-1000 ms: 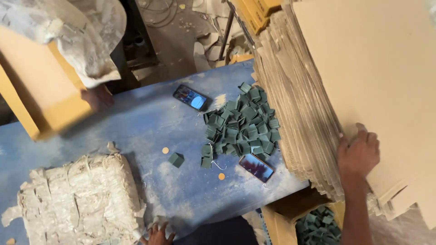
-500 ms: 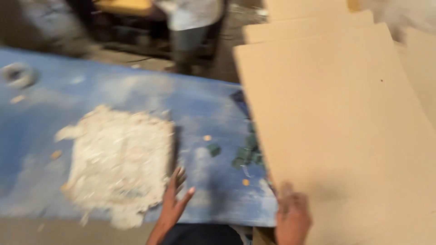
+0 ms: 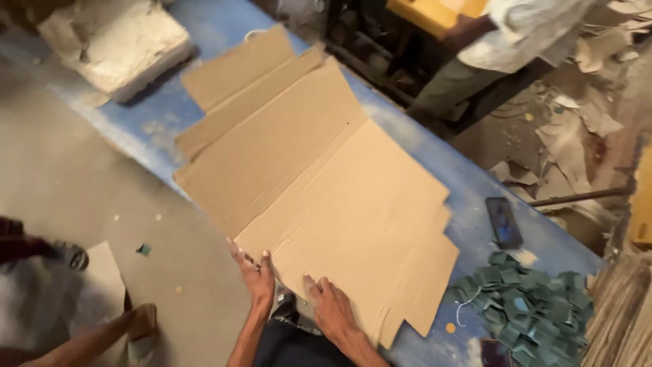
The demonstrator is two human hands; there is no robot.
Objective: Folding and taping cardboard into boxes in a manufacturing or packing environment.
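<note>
Taking the flat cardboard sheet (image 3: 319, 197) as the landmark: it lies spread on the blue table (image 3: 435, 153), with its long axis running from the far left corner down toward the near right, and its near edge overhangs the table toward the person.

Far left of the sheet and beyond its upper corner sits a white crumbly block (image 3: 115, 41) on the table. Left of the sheet and below it is bare grey floor, where a small loose cardboard scrap (image 3: 102, 272) lies, with another person's foot (image 3: 139, 323) beside it.

At the sheet's near edge, the left hand (image 3: 255, 272) rests with fingers splayed and its fingertips on the corner of the board, flat rather than closed around it. Just right of it, the right hand (image 3: 333, 306) lies palm down on the sheet's surface, fingers spread, pressing and not gripping. The two hands are close together; the bulk of the sheet stretches up and away from both, with the left hand nearer the corner.

Right of the sheet a dark phone (image 3: 504, 221) lies on the table, and nearer, a heap of small green squares (image 3: 530, 309). Beyond the sheet's far edge a co-worker in a pale shirt (image 3: 523, 34) stands
</note>
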